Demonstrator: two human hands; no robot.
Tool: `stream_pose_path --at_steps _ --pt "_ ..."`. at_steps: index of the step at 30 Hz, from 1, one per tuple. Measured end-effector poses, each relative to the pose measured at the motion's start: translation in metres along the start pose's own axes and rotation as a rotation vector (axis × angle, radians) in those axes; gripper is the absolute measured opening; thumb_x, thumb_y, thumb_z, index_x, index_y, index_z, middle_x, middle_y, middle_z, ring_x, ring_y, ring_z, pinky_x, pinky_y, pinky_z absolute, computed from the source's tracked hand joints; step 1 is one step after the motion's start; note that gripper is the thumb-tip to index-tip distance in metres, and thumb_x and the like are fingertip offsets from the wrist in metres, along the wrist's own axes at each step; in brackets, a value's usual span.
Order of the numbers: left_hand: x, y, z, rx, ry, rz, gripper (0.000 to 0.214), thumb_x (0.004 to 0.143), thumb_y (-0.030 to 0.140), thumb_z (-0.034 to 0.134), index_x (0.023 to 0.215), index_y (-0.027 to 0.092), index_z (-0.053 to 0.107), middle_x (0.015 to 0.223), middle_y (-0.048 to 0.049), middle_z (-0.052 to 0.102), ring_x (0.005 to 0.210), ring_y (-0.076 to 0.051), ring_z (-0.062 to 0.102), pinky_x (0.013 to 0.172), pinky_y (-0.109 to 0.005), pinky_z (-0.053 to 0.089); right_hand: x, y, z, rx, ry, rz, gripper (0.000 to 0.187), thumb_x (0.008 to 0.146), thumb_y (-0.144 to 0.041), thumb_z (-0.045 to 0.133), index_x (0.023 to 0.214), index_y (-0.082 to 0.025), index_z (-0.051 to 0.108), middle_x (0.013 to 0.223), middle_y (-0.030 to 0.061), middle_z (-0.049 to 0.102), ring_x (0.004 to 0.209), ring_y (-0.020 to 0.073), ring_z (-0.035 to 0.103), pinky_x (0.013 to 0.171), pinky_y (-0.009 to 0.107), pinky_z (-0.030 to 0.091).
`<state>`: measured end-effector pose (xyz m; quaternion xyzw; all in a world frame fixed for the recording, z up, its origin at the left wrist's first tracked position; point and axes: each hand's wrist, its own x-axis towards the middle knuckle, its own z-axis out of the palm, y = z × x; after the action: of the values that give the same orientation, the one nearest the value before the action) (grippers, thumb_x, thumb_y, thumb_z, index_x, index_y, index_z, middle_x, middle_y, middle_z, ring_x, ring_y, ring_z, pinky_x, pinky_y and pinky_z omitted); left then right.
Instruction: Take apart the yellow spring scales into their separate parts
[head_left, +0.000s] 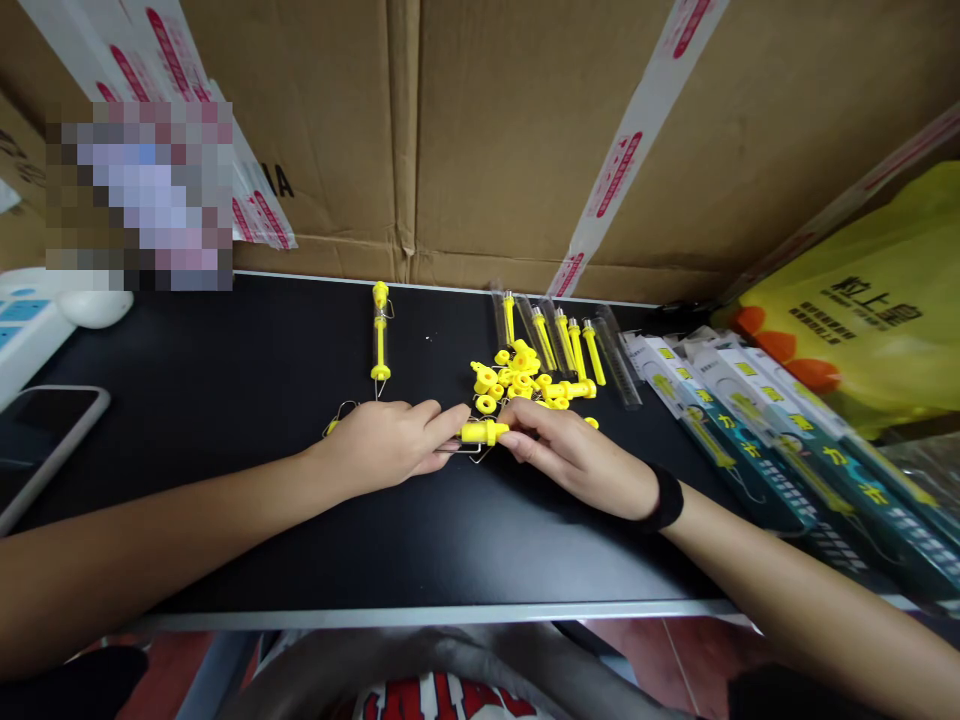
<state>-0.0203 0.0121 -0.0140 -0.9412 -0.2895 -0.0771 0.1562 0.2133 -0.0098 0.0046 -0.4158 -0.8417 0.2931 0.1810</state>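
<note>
My left hand (386,443) and my right hand (577,455) meet at the middle of a black table (225,400). Together they pinch a small yellow plastic piece (482,432) with a thin wire part under it. The fingers of both hands are closed on it. Just beyond the hands lies a heap of loose yellow caps (521,378). Behind the heap lie several clear tubes with yellow plungers (562,340). One assembled yellow tube (380,335) lies apart to the left. A black band sits on my right wrist.
Packaged items (757,430) lie in a row at the right, beside a yellow plastic bag (862,300). A phone (41,440) and a white power strip (22,330) lie at the left. Taped cardboard boxes (487,130) wall the back edge.
</note>
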Motion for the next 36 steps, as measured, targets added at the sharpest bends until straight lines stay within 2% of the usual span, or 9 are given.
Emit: stream_pose_path --at_steps 11,17,21,26,30,36 --pt "0.0031 -0.0014 -0.0013 0.006 0.061 0.01 0.024 0.088 0.031 0.046 0.109 0.02 0.05 0.074 0.0018 0.06 0.071 -0.015 0.055 0.053 -0.026 0.031 0.0003 0.001 -0.0014 -0.005 0.01 -0.05 0.016 0.093 -0.031 0.042 0.089 -0.018 0.049 0.071 -0.0008 0.053 0.06 0.0096 0.046 0.058 0.022 0.037" --pt "0.0018 -0.0004 -0.0019 0.015 0.026 0.034 0.03 0.088 0.031 0.047 0.115 0.019 0.045 0.079 0.0013 0.059 0.072 -0.015 0.055 0.054 -0.027 0.032 0.0006 0.0004 -0.001 -0.004 0.017 -0.007 0.021 0.094 -0.034 0.039 0.085 -0.018 0.049 0.067 -0.0018 0.051 0.058 0.0093 0.045 0.057 0.022 0.036" --pt "0.0023 -0.0008 -0.0019 0.034 -0.003 0.081 0.028 0.09 0.031 0.045 0.114 0.018 0.044 0.08 0.0003 0.058 0.071 -0.015 0.056 0.056 -0.027 0.033 -0.0002 -0.0006 0.0003 -0.011 0.027 -0.033 0.019 0.093 -0.033 0.042 0.086 -0.017 0.051 0.07 -0.0007 0.054 0.06 0.0097 0.049 0.058 0.021 0.038" --pt "0.003 -0.0028 -0.0018 0.037 -0.017 0.1 0.026 0.09 0.033 0.044 0.112 0.018 0.045 0.079 0.0009 0.057 0.069 -0.015 0.055 0.054 -0.027 0.032 -0.0011 0.0026 0.0018 -0.222 0.077 -0.135 0.011 0.091 -0.029 0.047 0.092 -0.018 0.05 0.079 0.0031 0.06 0.067 0.0129 0.054 0.061 0.023 0.041" --pt "0.0019 -0.0024 -0.0015 0.057 0.041 0.085 0.026 0.09 0.034 0.044 0.112 0.02 0.045 0.077 0.0022 0.057 0.068 -0.014 0.055 0.051 -0.028 0.03 -0.0013 0.0047 0.0004 -0.352 0.127 -0.217 0.011 0.091 -0.029 0.047 0.091 -0.018 0.051 0.082 0.004 0.062 0.07 0.014 0.056 0.063 0.024 0.041" --pt "0.0004 -0.0005 -0.0023 0.065 0.055 0.054 0.029 0.089 0.034 0.046 0.115 0.02 0.044 0.08 0.0025 0.057 0.07 -0.014 0.056 0.052 -0.028 0.03 -0.0007 0.0024 -0.0045 -0.336 0.076 -0.151 0.022 0.091 -0.037 0.045 0.096 -0.018 0.052 0.078 0.003 0.061 0.066 0.0137 0.055 0.061 0.024 0.039"
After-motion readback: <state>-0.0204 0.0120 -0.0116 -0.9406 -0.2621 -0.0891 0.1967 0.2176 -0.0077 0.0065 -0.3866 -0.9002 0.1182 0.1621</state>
